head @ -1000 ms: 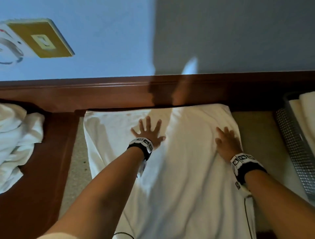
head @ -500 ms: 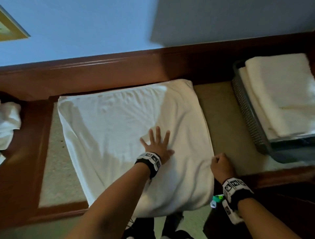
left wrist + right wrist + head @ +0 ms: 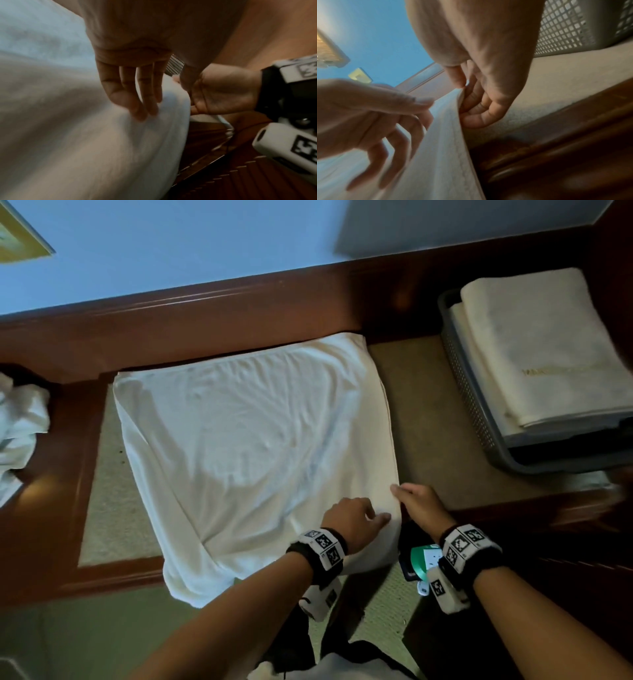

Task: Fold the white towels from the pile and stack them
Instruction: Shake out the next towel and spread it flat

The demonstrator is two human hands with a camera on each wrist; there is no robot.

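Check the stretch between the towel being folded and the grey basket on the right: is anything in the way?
Nothing visible. Only bare beige surface lies between the towel and the basket. The right hand pinches the towel's right edge; the left hand rests on it.

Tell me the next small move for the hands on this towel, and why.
Probably lift the towel's right edge and carry it leftward for another fold. The right hand already pinches that edge near the front corner, and the left hand rests open on the cloth beside it. The towel lies flat, wider than the folded towels in the basket.
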